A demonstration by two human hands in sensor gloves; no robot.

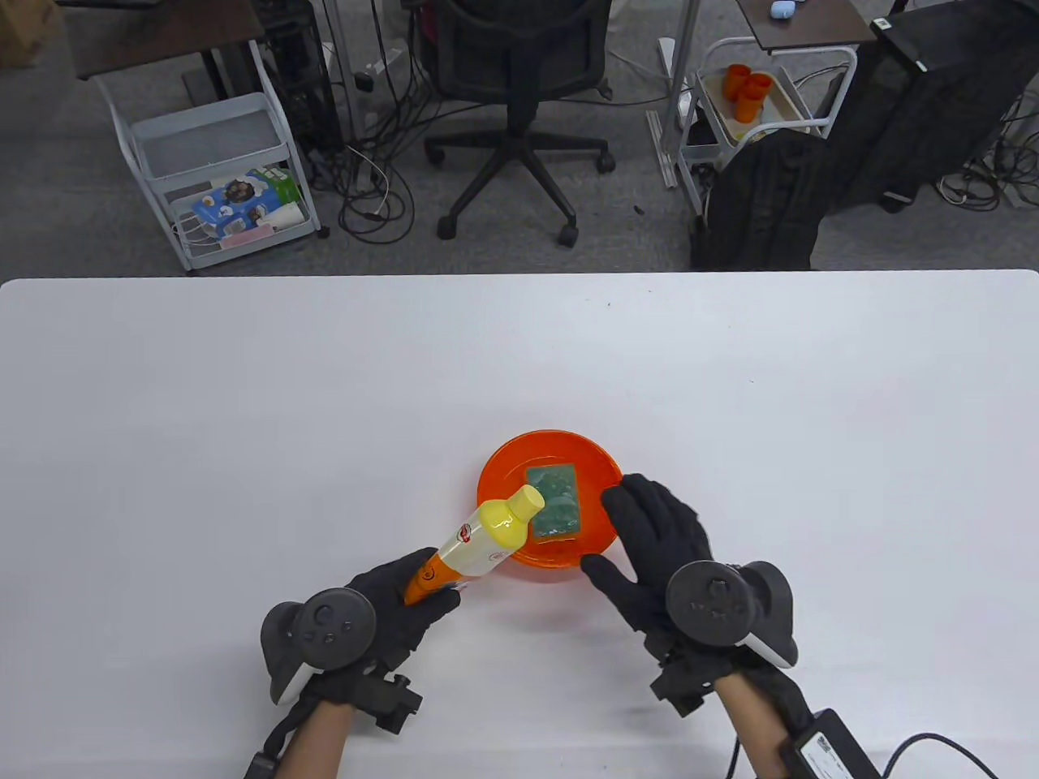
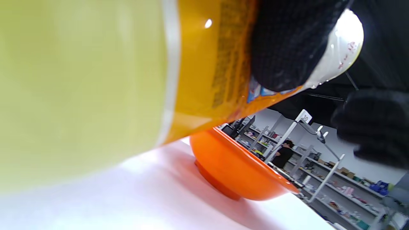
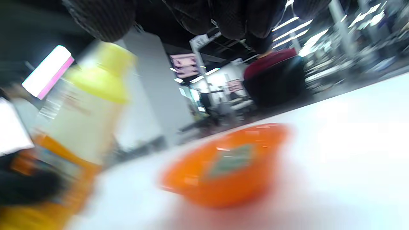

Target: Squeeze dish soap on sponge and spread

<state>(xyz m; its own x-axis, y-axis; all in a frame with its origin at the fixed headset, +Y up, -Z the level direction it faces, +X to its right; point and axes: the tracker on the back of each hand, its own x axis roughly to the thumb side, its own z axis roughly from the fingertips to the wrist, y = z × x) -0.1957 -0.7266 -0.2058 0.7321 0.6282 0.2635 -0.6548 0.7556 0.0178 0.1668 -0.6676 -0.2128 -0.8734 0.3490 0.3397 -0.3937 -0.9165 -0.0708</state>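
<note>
Left hand: left hand [image 1: 390, 596] grips the dish soap bottle [image 1: 479, 540] near its orange base; fingers wrapped round the lower body; in the left wrist view a gloved fingertip [image 2: 284, 48] presses on the label, close to the bottle's bottom edge.

Bottle: tilted, yellow cap [image 1: 528, 501] pointing up and to the right, over the near-left rim of the bowl; cap appears shut, though too small to be sure; body pale yellow above, orange below; lifted off the table, as the left wrist view shows table surface beneath it.

Right hand: right hand [image 1: 649, 540] holds nothing; fingers spread and extended; fingertips at the right rim of the bowl, thumb near the bowl's near edge; whether they touch the rim, cannot tell; right wrist view is blurred, only dark fingertips [image 3: 236, 19] along the top edge.

Bowl: orange bowl [image 1: 499, 471] sits on the white table [image 1: 243, 406], between the two hands, slightly nearer the right.

Sponge: green sponge [image 1: 556, 501] lies flat inside the bowl, right of centre, long side running away from the person; surface looks wet or glossy; no soap clearly visible on it.

Beyond the table: black office chair [image 1: 519, 73] straight ahead; white cart [image 1: 219, 178] on the left with packets on its lower shelf; orange cups [image 1: 748, 89] on a cart to the right.
</note>
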